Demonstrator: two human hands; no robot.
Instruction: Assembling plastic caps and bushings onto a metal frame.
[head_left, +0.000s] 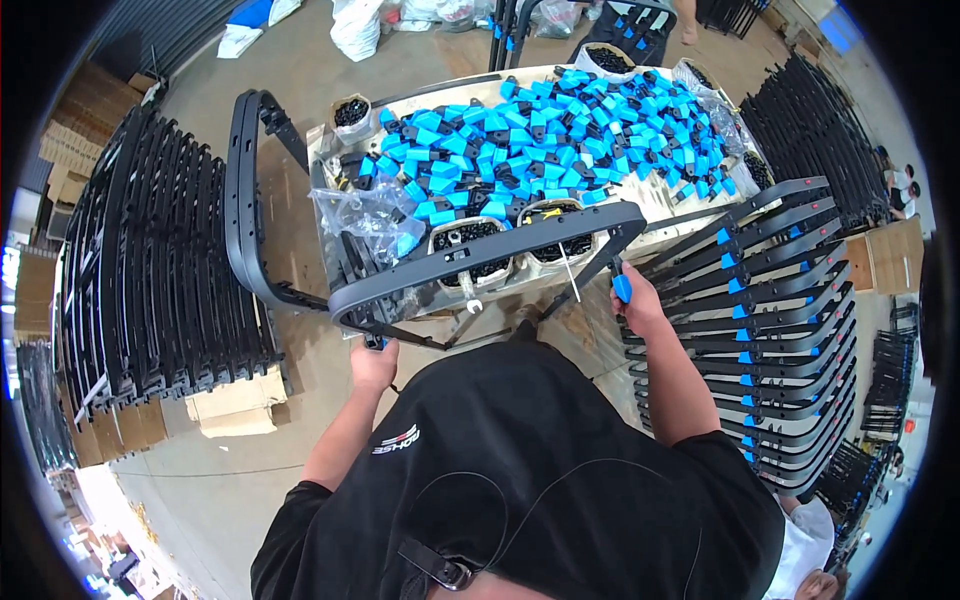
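Our right fingers (637,279) are gripping a blue piece (622,289), our left ones (388,351) the black frame (400,277), which we could be tipping by pushing too hard.

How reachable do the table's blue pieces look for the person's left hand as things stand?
Probably not directly: the left hand seems closed on the black frame, whose long bar crosses in front of the blue pieces.

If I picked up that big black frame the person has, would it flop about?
Probably not: the black frame seems stiff, as its bar shows no sag between the left hand and right hand. It might swing or tip if lifted by one end, since it's long and bent.
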